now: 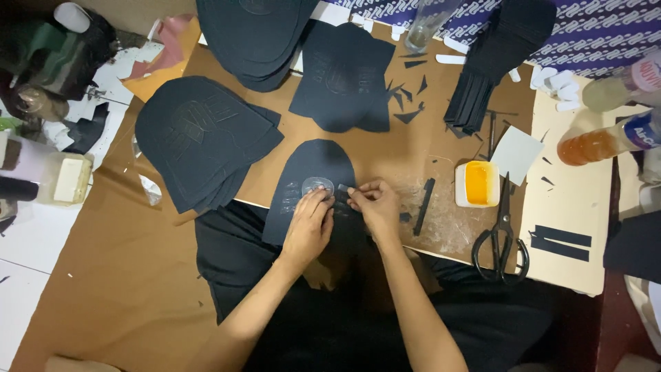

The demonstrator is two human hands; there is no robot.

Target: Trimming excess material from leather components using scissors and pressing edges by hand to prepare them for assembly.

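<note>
While a stack of dark cut pieces (203, 141) lies left of centre on the table (275, 83), the left hand (308, 224) presses curled fingers on a rounded dark piece (310, 176) at mid-frame. Just beside it, the right hand (375, 205) pinches a small dark strip (342, 189). Farther right sit a yellow glue tub (478, 184) and black scissors (502, 238).
</note>
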